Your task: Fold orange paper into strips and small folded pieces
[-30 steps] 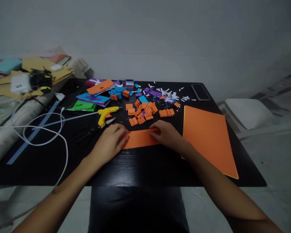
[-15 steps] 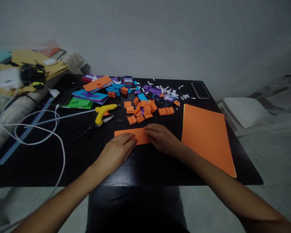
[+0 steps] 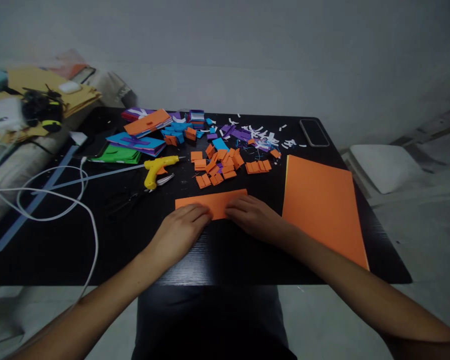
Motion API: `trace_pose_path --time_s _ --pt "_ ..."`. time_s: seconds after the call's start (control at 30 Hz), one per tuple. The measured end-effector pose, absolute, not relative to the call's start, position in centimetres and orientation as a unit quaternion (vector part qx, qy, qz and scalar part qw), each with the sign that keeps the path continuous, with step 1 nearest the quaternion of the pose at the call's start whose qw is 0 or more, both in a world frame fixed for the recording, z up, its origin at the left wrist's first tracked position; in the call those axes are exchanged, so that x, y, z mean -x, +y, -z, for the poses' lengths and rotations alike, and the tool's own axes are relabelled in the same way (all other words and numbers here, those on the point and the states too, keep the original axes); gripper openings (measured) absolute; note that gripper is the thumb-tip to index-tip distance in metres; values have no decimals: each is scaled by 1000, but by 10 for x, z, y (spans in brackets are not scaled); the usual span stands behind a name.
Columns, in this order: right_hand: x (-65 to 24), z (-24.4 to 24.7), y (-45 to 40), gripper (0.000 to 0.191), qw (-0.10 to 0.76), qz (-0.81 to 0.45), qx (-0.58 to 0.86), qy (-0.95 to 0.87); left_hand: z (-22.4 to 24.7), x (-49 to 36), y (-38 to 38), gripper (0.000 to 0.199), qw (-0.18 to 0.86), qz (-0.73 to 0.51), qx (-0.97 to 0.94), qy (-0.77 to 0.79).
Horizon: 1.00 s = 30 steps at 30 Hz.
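A long strip of folded orange paper (image 3: 218, 200) lies across the black table in front of me. My left hand (image 3: 183, 226) is closed on the left part of its near edge, with the fingertips together. On its right part, my right hand (image 3: 254, 215) grips the near edge in the same way. Both thumbs are hidden. Just beyond the strip lies a loose pile of small folded orange paper pieces (image 3: 225, 162). A stack of large orange sheets (image 3: 322, 205) rests beside my right forearm.
A yellow glue gun (image 3: 155, 170) and scissors (image 3: 129, 197) lie to the left, near a looping white cable (image 3: 93, 225). Folded coloured paper (image 3: 135, 142), paper scraps (image 3: 260, 136) and a phone (image 3: 314, 133) are farther back. A white stool (image 3: 377, 165) stands at the right.
The view has shifted slightly. My right fingers have slid down from the strip's far edge toward its near edge, so more of the strip's right end shows. My left hand stays nearly in place.
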State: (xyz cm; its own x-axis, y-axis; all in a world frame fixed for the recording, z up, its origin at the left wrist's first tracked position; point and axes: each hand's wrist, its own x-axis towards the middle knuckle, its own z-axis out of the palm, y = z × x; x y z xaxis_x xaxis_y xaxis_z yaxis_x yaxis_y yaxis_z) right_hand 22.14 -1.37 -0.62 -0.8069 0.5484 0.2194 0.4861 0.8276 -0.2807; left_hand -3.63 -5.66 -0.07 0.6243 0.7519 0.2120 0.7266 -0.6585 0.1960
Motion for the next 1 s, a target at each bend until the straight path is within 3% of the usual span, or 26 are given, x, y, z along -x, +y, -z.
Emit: trace_pose_path --time_s 0.5,1.0 --pt "-220 -8 -11 23 54 -85 248 -963 -13 24 -55 23 -5 -54 -910 412" --pt "-219 -6 -10 23 50 -88 250 -963 -16 22 -55 26 -15 -51 -912 407"
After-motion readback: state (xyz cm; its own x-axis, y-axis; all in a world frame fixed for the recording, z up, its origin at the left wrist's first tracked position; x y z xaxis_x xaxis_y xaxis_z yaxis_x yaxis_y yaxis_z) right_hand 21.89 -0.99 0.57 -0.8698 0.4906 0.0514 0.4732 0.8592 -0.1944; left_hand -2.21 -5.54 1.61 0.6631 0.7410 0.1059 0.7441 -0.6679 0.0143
